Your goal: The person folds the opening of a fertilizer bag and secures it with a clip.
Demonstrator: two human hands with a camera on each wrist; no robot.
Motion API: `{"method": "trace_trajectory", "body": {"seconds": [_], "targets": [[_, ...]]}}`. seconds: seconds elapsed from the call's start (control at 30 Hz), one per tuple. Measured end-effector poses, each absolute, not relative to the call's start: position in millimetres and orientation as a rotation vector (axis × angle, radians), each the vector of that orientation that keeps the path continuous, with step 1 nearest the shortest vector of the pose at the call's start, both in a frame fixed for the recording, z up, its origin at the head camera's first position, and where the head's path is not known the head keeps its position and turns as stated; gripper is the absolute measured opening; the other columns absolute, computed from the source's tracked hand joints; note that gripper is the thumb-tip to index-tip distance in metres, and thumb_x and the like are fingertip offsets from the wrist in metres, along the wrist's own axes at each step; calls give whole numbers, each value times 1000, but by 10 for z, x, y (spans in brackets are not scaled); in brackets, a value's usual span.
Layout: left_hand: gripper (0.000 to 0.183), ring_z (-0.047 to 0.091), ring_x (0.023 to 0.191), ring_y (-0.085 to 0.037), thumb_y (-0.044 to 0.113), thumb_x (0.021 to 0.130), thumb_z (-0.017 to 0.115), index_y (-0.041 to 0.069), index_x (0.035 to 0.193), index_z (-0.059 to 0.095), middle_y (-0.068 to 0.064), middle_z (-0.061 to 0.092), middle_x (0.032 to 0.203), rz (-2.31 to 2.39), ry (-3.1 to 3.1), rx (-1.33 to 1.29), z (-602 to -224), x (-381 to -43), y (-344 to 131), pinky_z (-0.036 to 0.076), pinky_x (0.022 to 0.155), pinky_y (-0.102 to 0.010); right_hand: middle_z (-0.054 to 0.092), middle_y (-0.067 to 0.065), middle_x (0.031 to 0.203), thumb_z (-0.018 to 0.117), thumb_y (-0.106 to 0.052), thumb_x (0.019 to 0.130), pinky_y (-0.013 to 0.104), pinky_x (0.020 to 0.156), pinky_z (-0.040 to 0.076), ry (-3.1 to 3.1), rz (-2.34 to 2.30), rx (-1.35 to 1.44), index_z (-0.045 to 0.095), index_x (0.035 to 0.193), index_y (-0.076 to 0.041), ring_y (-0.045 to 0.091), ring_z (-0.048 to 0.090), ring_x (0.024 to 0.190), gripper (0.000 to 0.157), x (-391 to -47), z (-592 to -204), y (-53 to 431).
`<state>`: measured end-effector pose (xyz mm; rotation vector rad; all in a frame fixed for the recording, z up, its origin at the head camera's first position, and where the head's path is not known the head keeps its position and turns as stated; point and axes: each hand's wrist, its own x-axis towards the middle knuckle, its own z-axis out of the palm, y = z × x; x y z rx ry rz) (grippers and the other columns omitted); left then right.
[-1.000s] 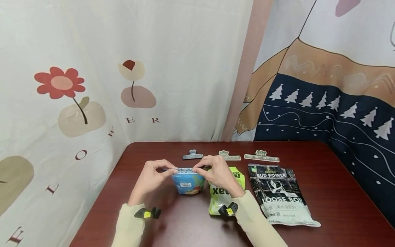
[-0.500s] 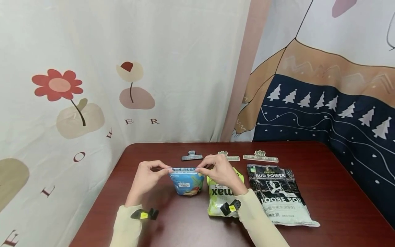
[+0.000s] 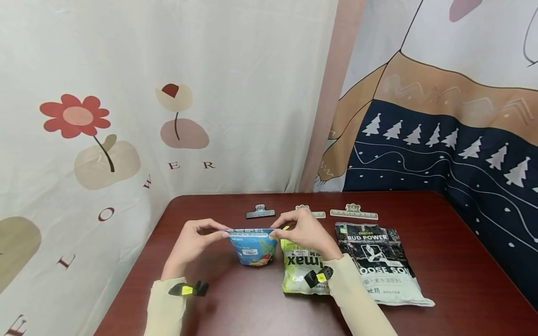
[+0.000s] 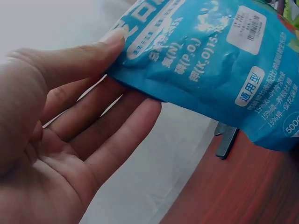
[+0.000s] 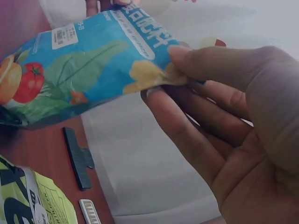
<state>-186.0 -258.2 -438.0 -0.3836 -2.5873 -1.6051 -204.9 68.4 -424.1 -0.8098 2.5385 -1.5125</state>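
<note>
A blue fertilizer bag [image 3: 251, 251] with a white label and printed vegetables stands at the middle of the table. My left hand [image 3: 187, 245] pinches its top left corner between thumb and fingers. The top right corner is pinched by my right hand [image 3: 308, 235]. Between them the bag's upper edge is stretched nearly straight. In the left wrist view the left thumb lies over the printed front of the bag [image 4: 201, 60], fingers behind. Right wrist view: the right thumb presses the front of the bag [image 5: 93, 60], with the index finger beneath the edge.
A green bag [image 3: 300, 275] lies partly under my right forearm. Right of it lies a black and white soil bag [image 3: 388, 266]. Along the back of the table are a dark clip [image 3: 260, 213], a pale clip [image 3: 318, 215] partly behind my right hand, and another pale clip [image 3: 354, 213].
My hands have moved apart along the blue bag's top, the left one leftward and the right one rightward to the corners. More of the bag's upper edge shows between them.
</note>
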Motion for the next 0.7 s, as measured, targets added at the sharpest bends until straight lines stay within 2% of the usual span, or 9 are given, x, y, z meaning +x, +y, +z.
{"method": "trace_trajectory", "body": {"seconds": [0.2,0.4,0.7], "targets": [[17,67,82,-14,28,82,88,18,95,82,0,79,90,-1622,-2574,-335,-4410,-1886,-2608,54,67,-30,77,-7,90,82,-27,89,23,59,48,2510,-1545,-908,82,87,-24,15,63,73,3,-2085,-4265,692],[18,66,80,-14,28,82,87,14,93,82,-3,79,89,-1596,-2561,-308,-4428,-1907,-2578,54,67,-31,77,-6,85,80,-23,90,20,55,45,2537,-1566,-1034,82,83,-21,15,62,66,7,-2096,-4280,683],[19,66,82,-15,30,83,86,17,96,80,-1,77,91,-1599,-2570,-284,-4435,-1894,-2559,54,67,-30,76,-7,90,79,-28,91,25,65,53,2493,-1541,-877,81,86,-24,19,68,82,7,-2073,-4272,693]]}}
